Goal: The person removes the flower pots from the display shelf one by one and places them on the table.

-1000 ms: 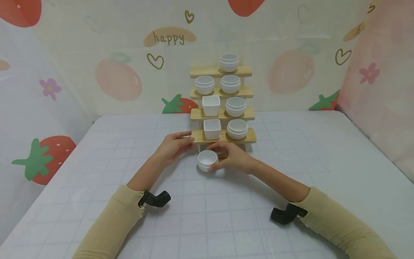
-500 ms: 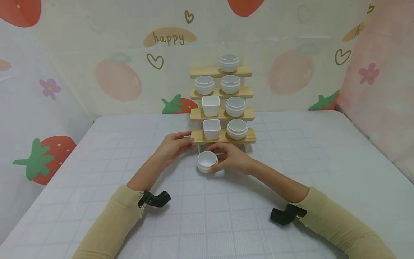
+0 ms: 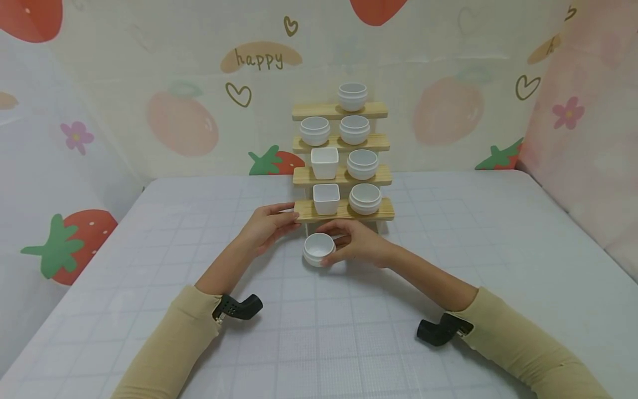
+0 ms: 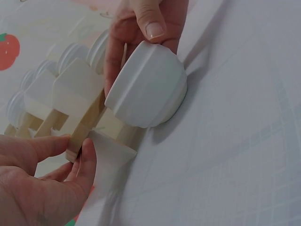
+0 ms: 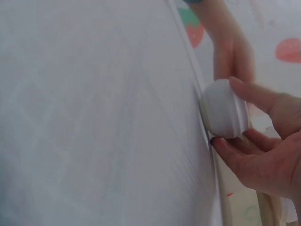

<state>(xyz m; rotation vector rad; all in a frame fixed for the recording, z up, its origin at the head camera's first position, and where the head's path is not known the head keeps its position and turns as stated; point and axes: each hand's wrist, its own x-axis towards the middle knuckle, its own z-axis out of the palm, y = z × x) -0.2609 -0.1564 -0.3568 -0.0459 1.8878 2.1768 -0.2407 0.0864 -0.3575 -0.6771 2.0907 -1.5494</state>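
A person in beige sleeves [image 3: 169,338] works with both hands at a stepped wooden stand [image 3: 312,113] on a pale checked worktop [image 3: 299,332]. The right hand [image 3: 360,244] holds a small round white bowl [image 3: 319,250], mouth up, just in front of the stand, thumb on the near side and fingers [image 5: 228,153] around the far side, pinching it; whether its base touches the worktop is hard to tell from here. The left hand [image 3: 269,228] pinches the left end of the lowest shelf [image 3: 306,209] between thumb and fingers. On that shelf, a square white cup [image 3: 326,200] sits beside a round white cup [image 3: 365,200]; the shelf above carries a matching pair, the square one [image 3: 325,164] again on the left. Two round cups [image 3: 315,132] share the third shelf, and a single round one [image 3: 352,98] tops the stand. Behind hangs a strawberry-print backdrop [image 3: 124,127] reading "happy".
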